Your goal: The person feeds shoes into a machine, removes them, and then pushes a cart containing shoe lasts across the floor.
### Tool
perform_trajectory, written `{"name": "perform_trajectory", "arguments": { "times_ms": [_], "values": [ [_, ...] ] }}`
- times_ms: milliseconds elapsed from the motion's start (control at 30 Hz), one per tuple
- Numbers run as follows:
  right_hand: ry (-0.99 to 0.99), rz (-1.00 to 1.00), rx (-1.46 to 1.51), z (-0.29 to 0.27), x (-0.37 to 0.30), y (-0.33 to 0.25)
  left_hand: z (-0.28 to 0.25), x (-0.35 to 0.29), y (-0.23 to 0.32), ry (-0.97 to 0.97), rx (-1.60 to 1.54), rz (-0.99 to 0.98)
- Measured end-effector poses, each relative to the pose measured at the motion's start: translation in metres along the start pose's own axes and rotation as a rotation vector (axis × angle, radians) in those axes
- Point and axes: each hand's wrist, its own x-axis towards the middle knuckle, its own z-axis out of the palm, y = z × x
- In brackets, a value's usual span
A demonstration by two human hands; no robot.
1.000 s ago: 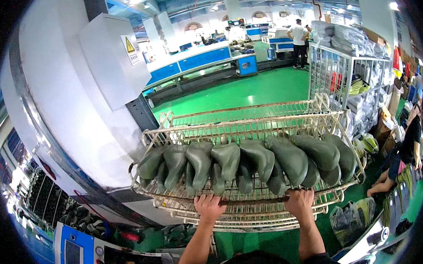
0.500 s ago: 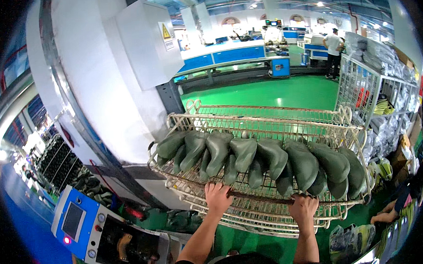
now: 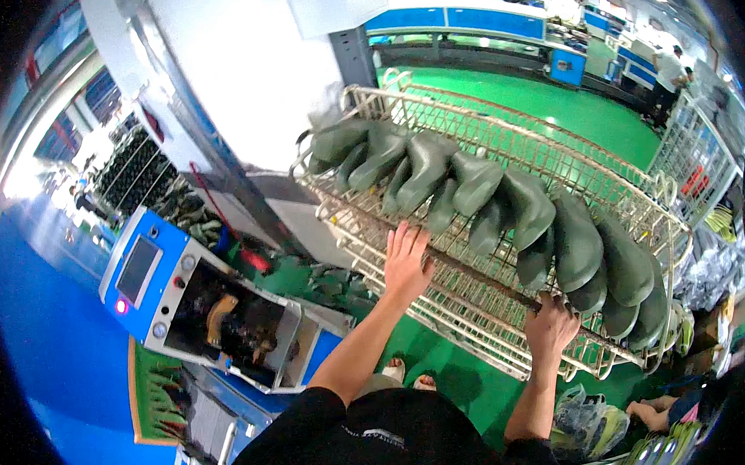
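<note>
A wire rack cart (image 3: 466, 291) with cream bars and a rusty front rail stands before me. Along its top lies a row of several dark green boot-shaped pieces (image 3: 478, 182), overlapping, with a smooth, rubbery look. My left hand (image 3: 407, 264) rests on the front rail, its fingers stretched out toward the pieces and not wrapped round the bar. Further right, my right hand (image 3: 551, 324) is closed round the same rail, just below the larger pieces.
A blue and white machine (image 3: 201, 298) with a small screen stands at left, beside a white pillar (image 3: 241, 80). Right of the cart are a mesh cage (image 3: 697, 156) and a plastic bag (image 3: 589, 422). Another person (image 3: 669, 78) stands far off; someone's hand (image 3: 650, 411) shows lower right.
The view has tilted down and turned, so the cart appears slanted and more of the machine shows. My left hand's fingers have straightened from their curl round the rail; my right hand stays on it.
</note>
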Motion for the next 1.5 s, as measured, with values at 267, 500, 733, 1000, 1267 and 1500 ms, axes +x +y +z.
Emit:
{"name": "perform_trajectory", "arguments": {
  "times_ms": [267, 500, 733, 1000, 1267, 1500],
  "values": [
    [-0.212, 0.016, -0.187, 0.004, 0.000, -0.004, -0.019, -0.068, -0.002, -0.186, -0.183, -0.159],
    [-0.391, 0.073, -0.207, -0.013, 0.003, 0.011, -0.008, -0.298, -0.096, -1.069, -0.145, -0.518],
    [-0.483, 0.008, -0.315, 0.040, 0.017, 0.033, -0.106, -0.588, -0.115, -1.057, 0.131, -1.115],
    [-0.500, 0.293, -0.011, 0.088, 0.032, 0.081, -0.145, -0.660, -0.077, -1.399, 0.012, -1.109],
    [-0.366, 0.001, -0.404, 0.085, -0.025, -0.095, -0.170, -0.633, -0.130, -1.495, -0.137, -0.930],
    [-0.872, -1.052, 0.680, -0.004, -0.132, -0.405, -0.158, -0.768, -0.185, -0.720, 0.318, -1.019]
  ]
}}
